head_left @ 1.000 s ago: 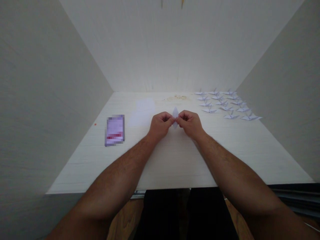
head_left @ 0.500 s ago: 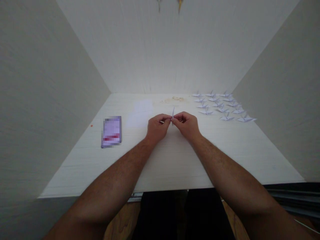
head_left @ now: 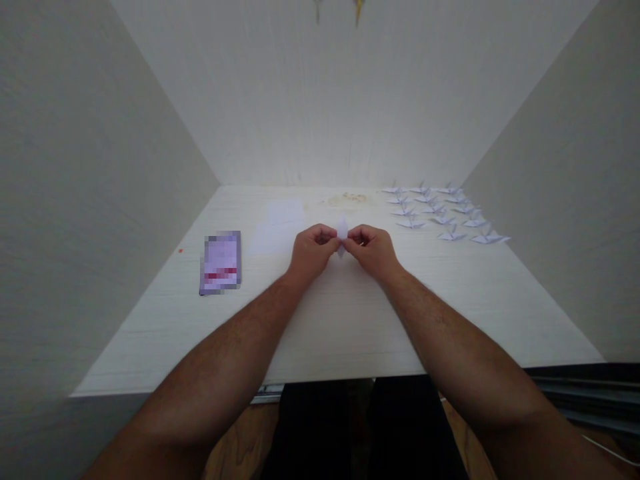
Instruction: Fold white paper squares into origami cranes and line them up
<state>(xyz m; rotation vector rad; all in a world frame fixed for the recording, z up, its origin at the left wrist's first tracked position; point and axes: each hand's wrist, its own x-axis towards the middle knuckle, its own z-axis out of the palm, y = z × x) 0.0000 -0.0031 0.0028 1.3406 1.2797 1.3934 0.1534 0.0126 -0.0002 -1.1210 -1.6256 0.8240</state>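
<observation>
A small folded piece of white paper (head_left: 342,229) stands upright between my two hands, above the middle of the table. My left hand (head_left: 315,250) pinches its left edge between thumb and fingers. On the opposite edge, my right hand (head_left: 369,247) grips it the same way. The fingertips partly cover the paper, so its exact folds are hard to make out. Several folded white paper cranes (head_left: 443,219) stand in rows to the right of my hands. Flat white paper sheets (head_left: 280,220) lie to the left.
A pixelated purple rectangular object (head_left: 221,261) lies on the left of the white table (head_left: 345,320). Near it is a tiny orange bit (head_left: 181,251). Brownish marks (head_left: 350,199) show at the back. Pale walls (head_left: 340,100) enclose the table on three sides.
The paper has turned from nearly edge-on to showing a wider face. My hands have moved slightly apart, both still holding it.
</observation>
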